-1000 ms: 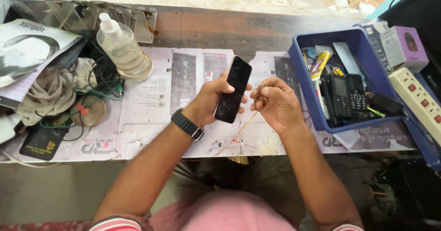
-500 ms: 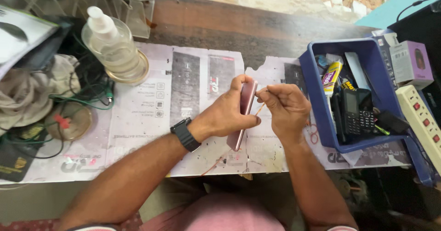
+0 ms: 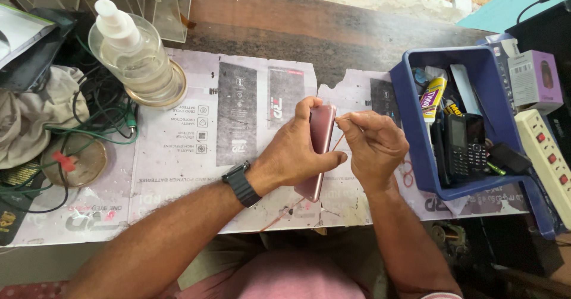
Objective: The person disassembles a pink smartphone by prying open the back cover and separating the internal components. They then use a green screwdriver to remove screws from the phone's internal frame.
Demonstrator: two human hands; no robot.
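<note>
A pink phone (image 3: pixel 320 150) is held above the middle of the worktop (image 3: pixel 250 19), turned on edge, its long axis running from far to near and leaning slightly left at the near end. The left hand (image 3: pixel 294 153) wraps it from the left, thumb along the right side, fingers curled over the far end, so this hand carries the phone. The right hand (image 3: pixel 373 147) sits just to the right, clenched in a pinch around a thin tool (image 3: pixel 348 119) whose tip touches the phone's right edge near its far end. A fine reddish wire (image 3: pixel 339 141) trails from that pinch. The 2 hands are almost touching, phone between them.

Under them lies a printed paper sheet (image 3: pixel 196 132). To the far left stands a clear bottle (image 3: pixel 134 55); to the right a blue tray (image 3: pixel 410 109) holds a black keypad phone (image 3: pixel 466 144). A black watch (image 3: pixel 241 184) is on the left wrist.
</note>
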